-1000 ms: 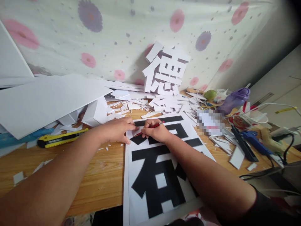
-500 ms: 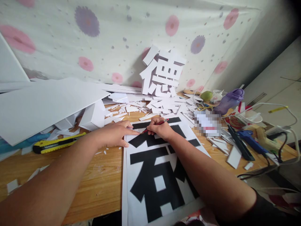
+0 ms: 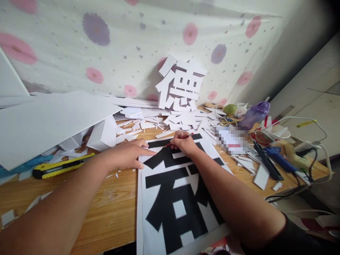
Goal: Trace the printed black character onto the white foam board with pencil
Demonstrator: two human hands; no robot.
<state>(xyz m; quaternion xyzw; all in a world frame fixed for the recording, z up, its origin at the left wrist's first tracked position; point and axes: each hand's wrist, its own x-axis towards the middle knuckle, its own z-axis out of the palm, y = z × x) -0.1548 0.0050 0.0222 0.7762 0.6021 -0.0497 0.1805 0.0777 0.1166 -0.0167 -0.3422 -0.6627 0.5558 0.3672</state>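
My right hand (image 3: 183, 144) is closed around a slim red pencil (image 3: 190, 135). Its point is on or just above the printed sheet, by the upper left of a bold black character (image 3: 183, 194). That sheet lies over a white board (image 3: 140, 212), whose left edge shows beneath it. Fingers apart, my left hand (image 3: 129, 155) rests at the sheet's upper left edge, with the index finger pointing toward the pencil tip. My right forearm covers part of the lettering.
White offcuts (image 3: 183, 121) litter the back of the wooden table (image 3: 114, 209). A raised white character (image 3: 186, 85) leans on the wall. Left lie a yellow utility knife (image 3: 63, 165) and large white sheets (image 3: 53, 120). Right are a blue glue gun (image 3: 280, 158), cables and a purple bottle (image 3: 255, 115).
The pencil tip has moved slightly up and right along the black shape, away from my left index finger. My left hand stays in place on the sheet. The view has shifted a little.
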